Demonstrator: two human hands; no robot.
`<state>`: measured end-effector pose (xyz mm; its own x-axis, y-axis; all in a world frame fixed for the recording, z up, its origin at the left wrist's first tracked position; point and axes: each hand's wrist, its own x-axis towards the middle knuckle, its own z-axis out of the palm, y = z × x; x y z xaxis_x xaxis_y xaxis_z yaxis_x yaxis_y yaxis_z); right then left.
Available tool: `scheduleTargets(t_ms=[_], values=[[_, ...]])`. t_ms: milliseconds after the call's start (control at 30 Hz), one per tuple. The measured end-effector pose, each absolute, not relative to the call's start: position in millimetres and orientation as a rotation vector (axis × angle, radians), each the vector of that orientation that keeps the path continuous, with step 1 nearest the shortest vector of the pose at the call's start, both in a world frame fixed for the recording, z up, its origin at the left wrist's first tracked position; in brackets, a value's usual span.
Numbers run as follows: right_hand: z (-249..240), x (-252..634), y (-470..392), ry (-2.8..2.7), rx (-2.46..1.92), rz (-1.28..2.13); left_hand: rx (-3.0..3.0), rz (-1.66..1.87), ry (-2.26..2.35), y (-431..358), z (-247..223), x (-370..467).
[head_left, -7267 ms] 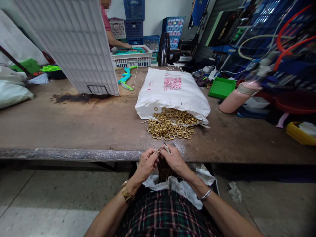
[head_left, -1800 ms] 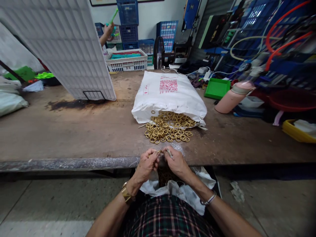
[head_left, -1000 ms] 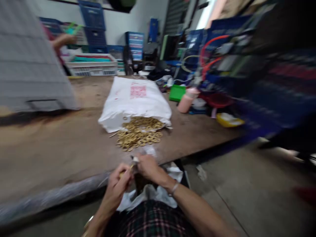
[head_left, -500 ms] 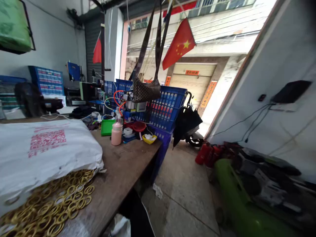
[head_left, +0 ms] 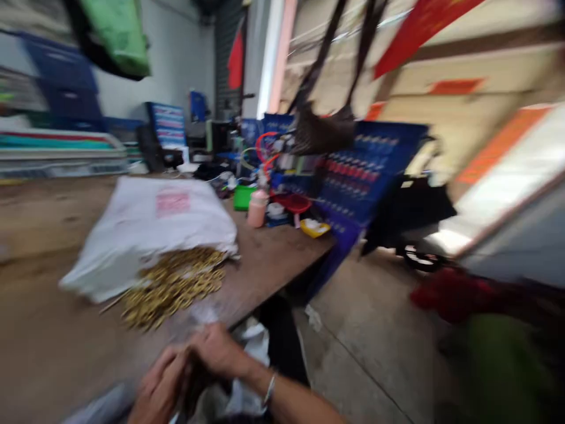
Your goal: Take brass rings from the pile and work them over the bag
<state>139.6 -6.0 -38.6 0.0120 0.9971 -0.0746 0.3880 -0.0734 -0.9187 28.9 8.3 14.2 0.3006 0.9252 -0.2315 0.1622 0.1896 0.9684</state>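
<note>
My two hands are again in my view; half a second ago they were out of it, as I was looking more to the right. Now my left hand (head_left: 159, 381) and my right hand (head_left: 217, 350) are close together at the front edge of the table (head_left: 265, 247), with fingers curled. The blur is strong, so I cannot tell if either one is clamped on something. Before, 1.8 seconds ago, a ring showed between my left fingers and a thin tool in my right hand; at this moment I can see neither of them there.

The rings (head_left: 176, 288) lie in a heap on the table, just beyond my hands, spilling from the open mouth of the white bag (head_left: 168, 221). The heap is whole in view; half a second ago its left part was cut off. The pink bottle (head_left: 257, 211) stands upright, beside the green tray (head_left: 243, 198), as before.
</note>
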Motion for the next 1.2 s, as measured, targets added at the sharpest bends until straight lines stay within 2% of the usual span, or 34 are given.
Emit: scheduleTargets(t_ms=[200,400,633,900,1200], values=[[1,135,-12,-1.200,-1.427,1.351,1.068,0.744,1.023,-18,14,6],[7,139,-18,-1.382,-1.472,1.153,1.029,0.786,0.941,-21,15,3],[-5,149,-24,-1.769,-1.586,0.744,1.036,0.790,0.939,-20,11,5],[-7,147,-27,-2.081,-1.647,0.586,1.135,0.829,0.952,-19,7,6],[7,139,-19,-2.284,-2.011,0.422,1.145,0.805,1.004,-20,13,-5]])
